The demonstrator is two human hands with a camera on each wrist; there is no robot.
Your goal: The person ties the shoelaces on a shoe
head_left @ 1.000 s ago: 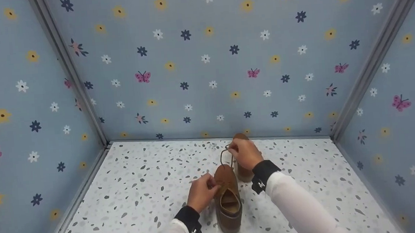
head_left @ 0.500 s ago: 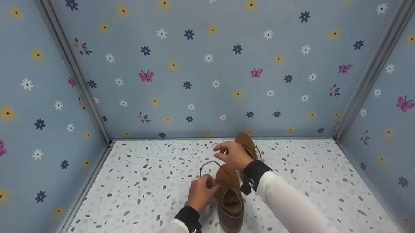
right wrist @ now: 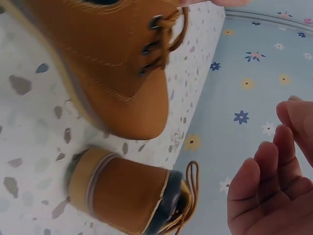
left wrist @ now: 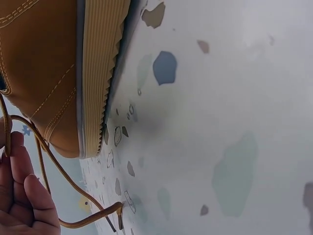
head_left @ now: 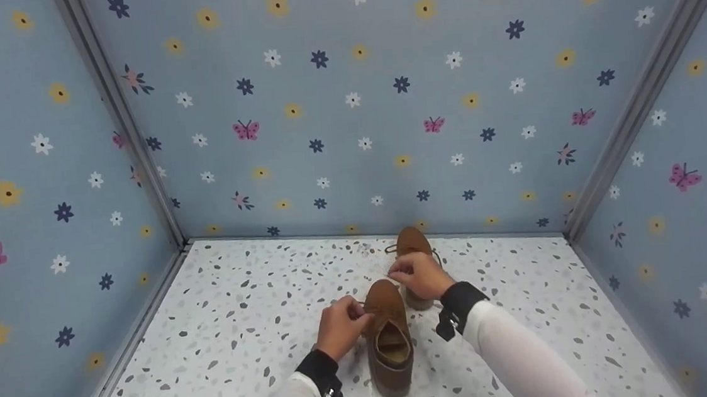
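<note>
A brown lace-up shoe (head_left: 384, 300) stands on the speckled surface, its toe pointing away. At its left side, my left hand (head_left: 340, 329) pinches the brown shoelace (left wrist: 71, 181) near the eyelets; one loose length hangs past the fingers to the surface. My right hand (head_left: 424, 275) is held to the right of the toe, in front of the second shoe. Its fingers (right wrist: 244, 181) are loosely bent, and no lace shows between them in the right wrist view. The second brown shoe (head_left: 412, 241) stands farther back, partly hidden by that hand, with lace loops at both sides.
The white speckled surface (head_left: 244, 333) spreads out on both sides of the shoes. A blue flowered panel (head_left: 348, 129) rises just behind the far shoe. Similar panels with grey metal posts (head_left: 127, 128) close off left and right.
My right hand, which held a raised lace near the toe, has let it go. It moved left, then back right and lower. The lace dropped to the left; my left hand stayed put.
</note>
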